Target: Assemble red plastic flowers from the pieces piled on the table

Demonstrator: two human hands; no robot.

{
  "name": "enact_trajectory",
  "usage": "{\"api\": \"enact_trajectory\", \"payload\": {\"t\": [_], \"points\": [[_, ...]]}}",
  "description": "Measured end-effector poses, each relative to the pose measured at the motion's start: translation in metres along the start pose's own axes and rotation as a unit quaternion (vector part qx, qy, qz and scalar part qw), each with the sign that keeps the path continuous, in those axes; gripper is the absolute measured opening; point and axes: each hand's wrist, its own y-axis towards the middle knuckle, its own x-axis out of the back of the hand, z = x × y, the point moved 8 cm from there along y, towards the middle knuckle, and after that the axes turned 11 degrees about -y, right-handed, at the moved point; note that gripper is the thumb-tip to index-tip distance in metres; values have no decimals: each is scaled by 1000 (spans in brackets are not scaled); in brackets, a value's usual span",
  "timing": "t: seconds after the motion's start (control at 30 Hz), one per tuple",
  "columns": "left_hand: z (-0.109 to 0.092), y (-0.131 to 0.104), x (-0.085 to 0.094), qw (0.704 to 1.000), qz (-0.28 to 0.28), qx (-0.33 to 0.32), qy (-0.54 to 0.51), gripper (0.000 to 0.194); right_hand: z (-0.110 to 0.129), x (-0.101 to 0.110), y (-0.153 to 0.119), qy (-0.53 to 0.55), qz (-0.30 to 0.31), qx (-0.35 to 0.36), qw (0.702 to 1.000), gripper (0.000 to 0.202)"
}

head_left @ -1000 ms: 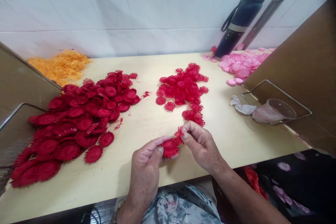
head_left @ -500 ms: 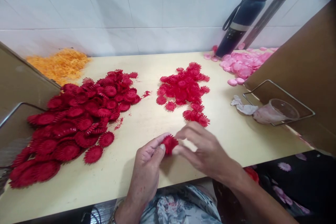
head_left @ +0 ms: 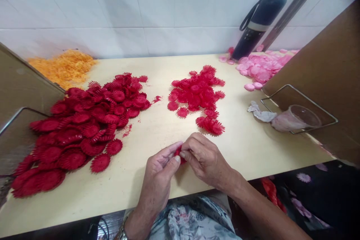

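Observation:
Near the front edge of the table, my left hand [head_left: 160, 172] pinches a red flower piece [head_left: 178, 151] between thumb and fingers. My right hand [head_left: 204, 159] closes on the same piece from the right, its fingertips touching it and covering most of it. A large heap of dark red flower pieces [head_left: 84, 127] spreads over the left side of the table. Beyond my hands lies a smaller pile of brighter red pieces [head_left: 195, 92], with a few more [head_left: 210, 125] at its near end.
Orange petals [head_left: 66, 68] lie at the back left, pink petals [head_left: 261, 68] at the back right. A dark bottle [head_left: 257, 22] leans on the wall. A plastic cup [head_left: 295, 118] lies tilted by a wire handle [head_left: 312, 101] on the right board. Another handle [head_left: 22, 112] juts from the left board.
My right hand has moved left onto the red flower piece and its fingers have closed. The piece, mostly visible before, is now largely covered. My left hand has stayed nearly in place.

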Motion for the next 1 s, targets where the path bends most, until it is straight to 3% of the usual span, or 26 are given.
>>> {"api": "enact_trajectory", "payload": {"t": [0.13, 0.27, 0.5, 0.77, 1.0], "points": [[-9, 2, -2, 999, -26, -18, -33, 20, 0, 5, -2, 48, -6, -2, 999, 14], [-13, 5, -1, 999, -39, -19, -23, 14, -12, 15, -3, 69, -28, -74, 994, 6], [-15, 6, 2, 995, -34, -63, 76, 4, -9, 1, -5, 87, 12, -91, 992, 5], [-11, 5, -1, 986, -26, -30, 160, 18, -13, 2, -7, 123, 20, -121, 985, 12], [-23, 3, -3, 981, -21, -74, 180, 23, -11, 2, -6, 149, 36, -136, 979, 17]]}}
